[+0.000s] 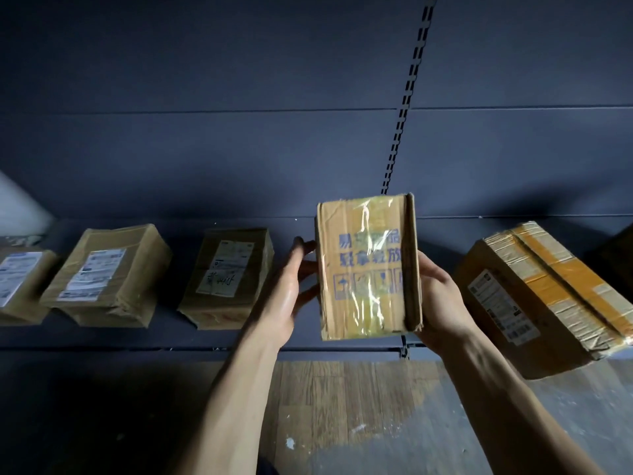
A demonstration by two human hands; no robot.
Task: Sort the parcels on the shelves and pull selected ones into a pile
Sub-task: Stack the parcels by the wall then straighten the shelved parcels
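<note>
I hold a small cardboard parcel [368, 269] upright above the shelf's front edge; it has blue printed characters and shiny clear tape down its face. My left hand [291, 286] grips its left side, fingers behind and thumb toward the front. My right hand [440, 303] grips its right side from behind. Three brown parcels with white labels lie on the dark shelf [205, 339] to the left: one at the far left edge [20, 282], one beside it [106, 275], and one nearer the middle [229, 279]. A larger parcel [544, 299] with orange tape sits at the right.
A dark back panel with a slotted upright [407, 97] rises behind the shelf. Another dark box [616, 262] shows at the far right edge. Below the shelf edge is a worn wooden floor [359, 423]. A pale surface [17, 207] shows at the far left.
</note>
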